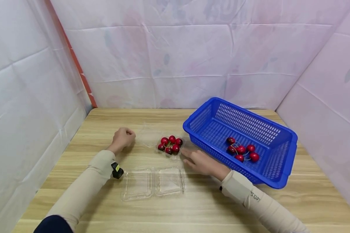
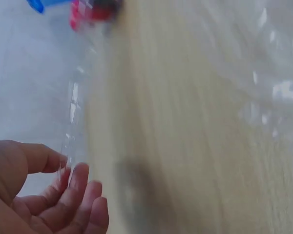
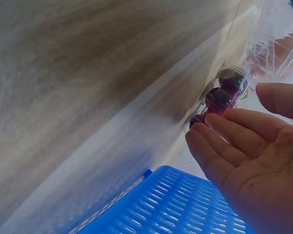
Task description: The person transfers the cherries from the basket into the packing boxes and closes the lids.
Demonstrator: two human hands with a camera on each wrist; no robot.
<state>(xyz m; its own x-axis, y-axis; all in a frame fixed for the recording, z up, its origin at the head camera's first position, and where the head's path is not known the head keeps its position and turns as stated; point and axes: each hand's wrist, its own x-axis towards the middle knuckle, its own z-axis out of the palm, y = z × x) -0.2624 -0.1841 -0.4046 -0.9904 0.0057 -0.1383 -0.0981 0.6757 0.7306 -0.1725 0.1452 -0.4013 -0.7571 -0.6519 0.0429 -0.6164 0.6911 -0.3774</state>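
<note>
Red cherries [image 1: 172, 139] lie clustered in one half of a clear plastic clamshell box at the middle of the table. Its transparent lid [image 1: 147, 135] extends to the left. My left hand [image 1: 124, 138] pinches the thin lid edge between thumb and fingers, plain in the left wrist view, where the hand [image 2: 49, 195] is at the lower left. My right hand [image 1: 202, 161] lies at the right side of the box. In the right wrist view its fingers [image 3: 234, 141] are fairly straight, the tips against or very near the cherry-filled half; contact is hard to tell.
A blue perforated basket [image 1: 291, 145] stands on the right, close beside my right hand, with several stemmed cherries [image 1: 240, 149] in it. Nearer the front, a second clear clamshell box [image 1: 138, 183] lies unfolded without cherries. Fabric walls [image 1: 175, 58] border the wooden table.
</note>
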